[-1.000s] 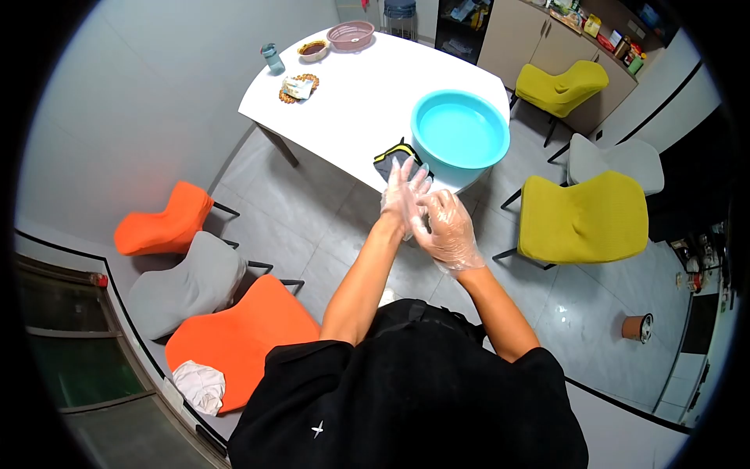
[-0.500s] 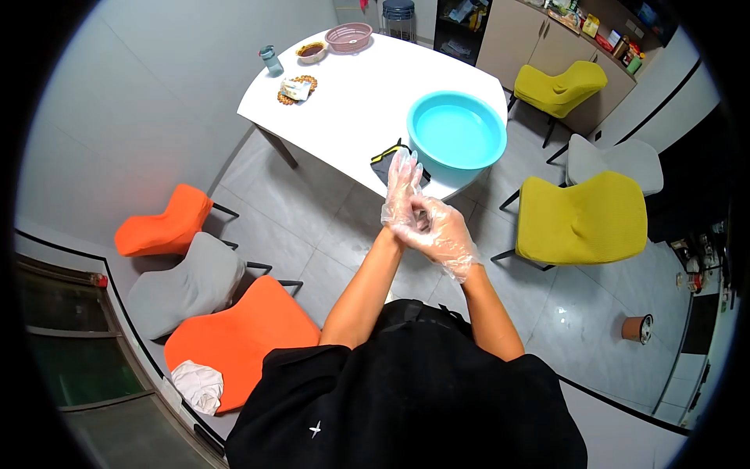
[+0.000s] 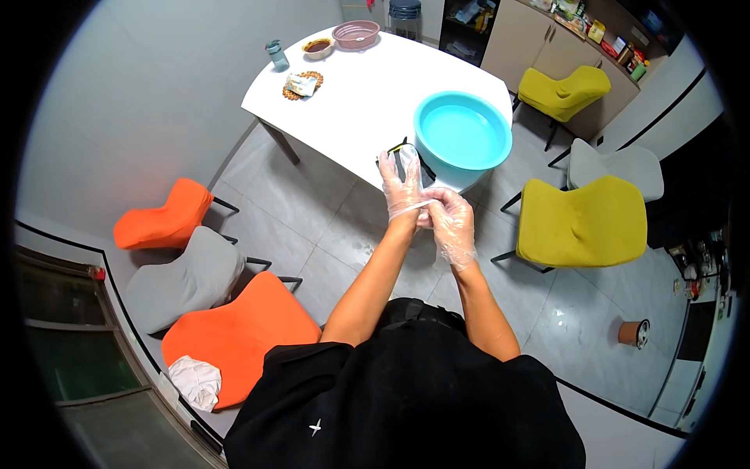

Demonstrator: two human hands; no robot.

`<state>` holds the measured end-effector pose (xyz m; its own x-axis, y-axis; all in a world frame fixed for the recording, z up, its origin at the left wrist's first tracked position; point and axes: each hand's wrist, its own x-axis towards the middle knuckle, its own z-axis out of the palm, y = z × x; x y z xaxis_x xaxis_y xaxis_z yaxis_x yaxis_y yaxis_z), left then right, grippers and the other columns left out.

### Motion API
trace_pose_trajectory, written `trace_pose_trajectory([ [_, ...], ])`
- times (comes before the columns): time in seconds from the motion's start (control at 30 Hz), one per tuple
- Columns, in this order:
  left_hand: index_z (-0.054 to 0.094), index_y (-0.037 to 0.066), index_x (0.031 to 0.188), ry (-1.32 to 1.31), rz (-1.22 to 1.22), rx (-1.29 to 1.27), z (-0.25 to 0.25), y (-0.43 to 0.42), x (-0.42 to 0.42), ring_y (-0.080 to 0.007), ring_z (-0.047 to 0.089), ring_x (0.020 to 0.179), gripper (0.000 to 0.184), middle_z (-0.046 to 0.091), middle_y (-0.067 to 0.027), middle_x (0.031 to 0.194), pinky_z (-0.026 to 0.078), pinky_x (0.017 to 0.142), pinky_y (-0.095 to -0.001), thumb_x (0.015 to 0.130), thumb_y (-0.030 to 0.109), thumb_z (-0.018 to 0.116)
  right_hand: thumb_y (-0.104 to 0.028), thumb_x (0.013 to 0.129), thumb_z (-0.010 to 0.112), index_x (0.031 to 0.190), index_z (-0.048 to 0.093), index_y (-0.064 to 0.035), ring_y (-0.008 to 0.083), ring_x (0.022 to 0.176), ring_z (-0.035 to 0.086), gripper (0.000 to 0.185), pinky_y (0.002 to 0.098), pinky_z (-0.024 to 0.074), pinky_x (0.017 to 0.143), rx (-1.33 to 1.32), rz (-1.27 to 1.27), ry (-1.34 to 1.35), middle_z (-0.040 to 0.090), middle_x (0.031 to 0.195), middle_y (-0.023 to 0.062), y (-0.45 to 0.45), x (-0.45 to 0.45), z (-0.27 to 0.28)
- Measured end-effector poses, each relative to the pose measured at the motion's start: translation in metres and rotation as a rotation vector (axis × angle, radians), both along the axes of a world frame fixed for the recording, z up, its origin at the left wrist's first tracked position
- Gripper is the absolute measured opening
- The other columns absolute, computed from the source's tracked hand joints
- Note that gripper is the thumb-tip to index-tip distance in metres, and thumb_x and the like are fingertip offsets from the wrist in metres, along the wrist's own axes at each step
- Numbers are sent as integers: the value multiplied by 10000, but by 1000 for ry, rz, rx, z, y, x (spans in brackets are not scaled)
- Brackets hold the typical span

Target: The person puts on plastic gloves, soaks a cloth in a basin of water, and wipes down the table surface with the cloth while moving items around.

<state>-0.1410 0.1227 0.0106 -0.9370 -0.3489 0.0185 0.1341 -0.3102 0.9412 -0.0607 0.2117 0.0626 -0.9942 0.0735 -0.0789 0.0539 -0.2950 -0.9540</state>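
Both hands wear clear plastic gloves. My left hand (image 3: 403, 190) has its fingers spread, in front of the dark cloth with a yellow edge (image 3: 427, 173) at the table's near edge. At its wrist, my right hand (image 3: 452, 223) pinches the cuff of the left glove and stretches it to the side. The light blue basin (image 3: 463, 131) stands on the white table (image 3: 355, 94), just beyond my hands.
A pink basket (image 3: 356, 35), a bowl of dark liquid (image 3: 318, 48), a bottle (image 3: 276, 55) and a packet on a beaded ring (image 3: 301, 84) stand at the table's far left. Orange and grey chairs (image 3: 238, 336) are left, yellow chairs (image 3: 582, 223) right.
The left fingers have spread apart. My right hand has moved from the left palm to the left glove's cuff, which is now pulled out to the right.
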Motion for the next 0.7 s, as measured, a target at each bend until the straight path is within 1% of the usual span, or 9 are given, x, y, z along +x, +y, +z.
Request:
trace_pose_trajectory([
  [0.1,243,55,1617,-64,35,-57,10,-3,2,-389,360,1499,824,367,-328,1584,352,1180,-438,976,246,725,15,933,651,1072,680,32,118,817,676,143,265,565,764,22,27,156,701,963,69,-1,-6,-7],
  [0.13,249,55,1616,-53,28,-44,9,-3,2,-390,368,1493,824,376,-326,1579,356,1177,-440,974,252,727,22,894,693,1079,675,17,91,842,660,186,254,548,767,97,-4,238,701,946,49,-2,-7,-8],
  [0.23,266,63,1614,-21,3,-37,4,1,0,-387,394,1476,821,402,-316,1566,368,1165,-438,970,273,730,-4,910,719,1132,671,-11,117,772,660,228,274,544,725,548,-169,285,696,866,36,-5,-2,6],
  [0.33,276,79,1615,0,-13,-83,3,6,0,-379,421,1460,828,422,-296,1562,382,1154,-429,964,299,736,-75,929,709,1183,658,-55,225,673,691,260,337,550,645,994,-298,542,698,771,111,-1,-8,7],
  [0.43,282,87,1614,-29,-4,-161,2,9,3,-382,443,1446,858,433,-278,1563,392,1151,-435,943,334,757,-152,971,644,1238,630,-78,352,658,690,277,417,549,598,1291,-291,522,681,743,180,1,-18,20],
  [0.47,284,88,1613,-61,8,-215,1,9,3,-385,448,1442,871,436,-274,1562,393,1151,-440,935,347,766,-176,990,587,1163,606,-65,383,675,694,207,470,541,586,1348,-167,492,695,752,176,5,-19,22],
  [0.57,277,64,1610,-77,41,-279,-7,7,-5,-405,456,1433,935,425,-280,1567,385,1163,-464,903,393,793,-153,970,589,1013,577,-62,359,648,694,101,464,540,571,1463,-95,475,682,720,153,6,-19,12],
  [0.67,251,17,1610,-69,37,-314,-6,-1,-8,-390,436,1449,998,398,-275,1587,356,1187,-446,895,451,795,-102,907,610,893,530,-66,299,649,718,89,409,566,567,1539,-37,495,671,683,121,-2,-14,13],
  [0.7,255,16,1610,-82,12,-258,-2,0,-5,-382,429,1453,992,399,-269,1588,345,1193,-439,902,467,785,-100,906,609,895,534,-64,300,644,716,84,406,564,562,1536,-30,492,671,681,120,-2,-13,12],
])
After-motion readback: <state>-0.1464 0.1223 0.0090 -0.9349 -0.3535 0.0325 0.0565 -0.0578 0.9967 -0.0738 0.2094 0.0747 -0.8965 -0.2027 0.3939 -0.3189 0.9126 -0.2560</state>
